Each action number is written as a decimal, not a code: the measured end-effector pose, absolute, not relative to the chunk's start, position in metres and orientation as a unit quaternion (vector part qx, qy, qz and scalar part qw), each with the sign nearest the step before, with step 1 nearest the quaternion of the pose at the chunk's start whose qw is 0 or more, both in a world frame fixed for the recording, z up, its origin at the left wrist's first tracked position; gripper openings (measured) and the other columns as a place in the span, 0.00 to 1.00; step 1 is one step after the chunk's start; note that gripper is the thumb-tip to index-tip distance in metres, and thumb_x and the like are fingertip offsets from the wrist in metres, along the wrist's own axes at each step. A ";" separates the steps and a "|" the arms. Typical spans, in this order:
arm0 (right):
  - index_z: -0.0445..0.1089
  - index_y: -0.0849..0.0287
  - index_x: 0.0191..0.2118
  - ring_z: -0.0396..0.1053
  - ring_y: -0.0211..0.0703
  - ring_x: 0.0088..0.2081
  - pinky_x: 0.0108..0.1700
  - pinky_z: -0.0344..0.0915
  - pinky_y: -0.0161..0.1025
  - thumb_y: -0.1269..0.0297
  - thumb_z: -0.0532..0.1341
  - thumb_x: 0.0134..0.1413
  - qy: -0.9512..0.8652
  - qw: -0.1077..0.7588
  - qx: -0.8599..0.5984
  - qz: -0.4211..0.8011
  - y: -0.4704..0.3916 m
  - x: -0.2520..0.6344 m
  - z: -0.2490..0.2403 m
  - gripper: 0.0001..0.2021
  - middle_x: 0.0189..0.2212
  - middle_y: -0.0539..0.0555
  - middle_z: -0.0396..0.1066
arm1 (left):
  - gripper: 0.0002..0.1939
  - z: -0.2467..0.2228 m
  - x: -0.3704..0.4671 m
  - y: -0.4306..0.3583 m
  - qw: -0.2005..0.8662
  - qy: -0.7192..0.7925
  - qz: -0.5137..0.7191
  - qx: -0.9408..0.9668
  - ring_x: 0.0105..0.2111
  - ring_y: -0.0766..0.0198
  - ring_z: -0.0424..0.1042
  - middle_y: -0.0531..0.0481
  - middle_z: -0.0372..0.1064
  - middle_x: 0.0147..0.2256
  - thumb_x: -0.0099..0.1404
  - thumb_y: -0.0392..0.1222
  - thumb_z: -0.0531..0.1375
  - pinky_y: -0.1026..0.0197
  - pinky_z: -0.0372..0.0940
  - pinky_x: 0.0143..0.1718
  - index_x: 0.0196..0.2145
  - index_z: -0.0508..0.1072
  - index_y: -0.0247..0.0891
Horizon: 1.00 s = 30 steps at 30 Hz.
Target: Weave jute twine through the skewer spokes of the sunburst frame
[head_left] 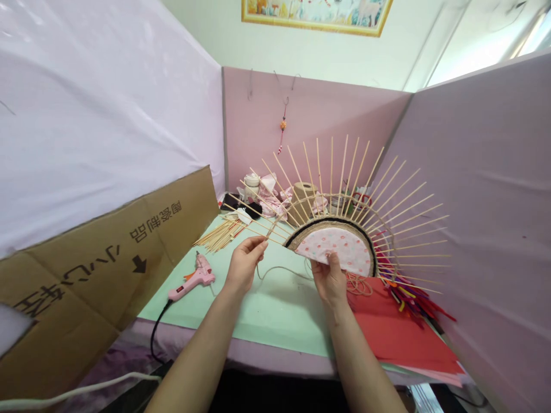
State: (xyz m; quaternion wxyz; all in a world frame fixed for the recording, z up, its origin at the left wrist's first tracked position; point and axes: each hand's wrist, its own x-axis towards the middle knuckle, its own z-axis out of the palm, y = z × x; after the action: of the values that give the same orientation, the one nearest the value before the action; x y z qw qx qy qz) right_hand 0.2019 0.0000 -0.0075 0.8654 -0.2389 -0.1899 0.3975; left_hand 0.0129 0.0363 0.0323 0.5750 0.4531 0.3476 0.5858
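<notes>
My right hand (330, 280) grips the straight lower edge of a half-round piece (340, 249), its thumb on the pink-spotted white face. A black band and thin wooden sticks (332, 172) fan out from its curved rim. Thin twine (390, 221) runs in an arc across the sticks. At the left end of the fan, my left hand (247, 258) pinches the twine between thumb and fingers, near the lowest sticks. From there a loose length of twine (279, 268) hangs in a curve toward the right hand, with coils (358, 284) beyond it.
A pink glue gun (196, 278) and loose sticks (219, 235) lie at left on the green mat (275, 315). Red sheets (396, 332) and coloured fuzzy stems (415, 301) are at right. Behind stand a twine roll (303, 195) and a white jar (252, 186); printed cardboard (116, 264) borders the left.
</notes>
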 end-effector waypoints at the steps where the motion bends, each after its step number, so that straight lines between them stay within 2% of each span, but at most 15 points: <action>1: 0.69 0.54 0.37 0.73 0.34 0.36 0.42 0.71 0.36 0.63 0.69 0.41 -0.190 0.867 -0.238 0.394 0.000 0.203 -0.007 0.14 0.32 0.44 0.76 | 0.15 0.030 0.007 0.030 0.522 0.375 0.577 0.503 0.33 0.66 0.69 0.48 0.71 0.35 0.50 0.44 0.67 0.63 0.63 0.35 0.37 0.75 0.37; 4: 0.70 0.55 0.35 0.73 0.34 0.35 0.41 0.72 0.36 0.62 0.69 0.41 -0.185 0.870 -0.239 0.388 -0.001 0.205 -0.006 0.12 0.30 0.44 0.75 | 0.19 0.019 -0.028 0.010 0.298 0.443 0.528 0.661 0.49 0.56 0.67 0.45 0.69 0.47 0.55 0.44 0.63 0.52 0.60 0.51 0.45 0.72 0.43; 7: 0.70 0.55 0.34 0.72 0.33 0.33 0.41 0.71 0.34 0.63 0.69 0.41 -0.181 0.871 -0.242 0.389 0.000 0.206 -0.007 0.11 0.28 0.43 0.75 | 0.14 0.002 -0.085 -0.005 0.106 0.518 0.483 0.698 0.50 0.53 0.65 0.44 0.69 0.47 0.60 0.44 0.58 0.49 0.60 0.51 0.44 0.72 0.43; 10: 0.70 0.55 0.33 0.72 0.33 0.34 0.41 0.71 0.34 0.65 0.69 0.42 -0.183 0.867 -0.239 0.397 0.000 0.205 -0.009 0.10 0.28 0.42 0.75 | 0.17 -0.020 -0.141 -0.013 -0.026 0.634 0.397 0.663 0.48 0.48 0.65 0.42 0.68 0.47 0.59 0.46 0.58 0.45 0.60 0.50 0.46 0.71 0.42; 15: 0.70 0.55 0.34 0.72 0.33 0.34 0.41 0.71 0.33 0.66 0.68 0.43 -0.192 0.863 -0.244 0.398 0.001 0.203 -0.011 0.10 0.29 0.42 0.75 | 0.14 -0.054 -0.175 -0.017 -0.035 0.593 0.387 0.705 0.47 0.52 0.67 0.43 0.67 0.46 0.63 0.44 0.54 0.51 0.62 0.49 0.45 0.72 0.42; 20: 0.70 0.55 0.35 0.72 0.33 0.34 0.40 0.71 0.33 0.67 0.69 0.41 -0.176 0.866 -0.248 0.397 0.002 0.202 -0.010 0.11 0.30 0.42 0.75 | 0.13 -0.065 -0.169 -0.013 -0.052 0.570 0.437 0.694 0.43 0.52 0.68 0.44 0.70 0.42 0.65 0.43 0.52 0.50 0.61 0.49 0.41 0.75 0.44; 25: 0.70 0.56 0.35 0.73 0.32 0.34 0.37 0.72 0.32 0.66 0.70 0.39 -0.169 0.864 -0.238 0.411 0.002 0.202 -0.010 0.13 0.30 0.42 0.76 | 0.15 -0.066 -0.172 -0.007 -0.062 0.567 0.419 0.706 0.41 0.52 0.67 0.42 0.69 0.39 0.66 0.43 0.50 0.50 0.62 0.47 0.39 0.76 0.43; 27: 0.70 0.55 0.35 0.73 0.33 0.34 0.38 0.72 0.32 0.66 0.70 0.39 -0.170 0.865 -0.230 0.413 0.003 0.203 -0.010 0.13 0.30 0.43 0.76 | 0.15 -0.063 -0.172 -0.010 -0.066 0.572 0.398 0.714 0.42 0.51 0.66 0.41 0.68 0.40 0.65 0.43 0.50 0.49 0.62 0.47 0.41 0.76 0.42; 30: 0.70 0.56 0.35 0.73 0.33 0.35 0.39 0.73 0.32 0.66 0.70 0.39 -0.163 0.863 -0.223 0.423 0.004 0.203 -0.009 0.13 0.31 0.44 0.76 | 0.16 -0.045 -0.162 -0.020 -0.091 0.598 0.378 0.701 0.49 0.46 0.63 0.38 0.65 0.48 0.64 0.45 0.53 0.43 0.58 0.52 0.47 0.73 0.42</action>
State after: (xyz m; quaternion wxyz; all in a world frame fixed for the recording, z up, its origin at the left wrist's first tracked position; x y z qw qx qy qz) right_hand 0.2027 0.0040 -0.0095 0.8630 -0.2232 -0.1631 0.4229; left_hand -0.1619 -0.0198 -0.0453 -0.0913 0.7008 0.5982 0.3778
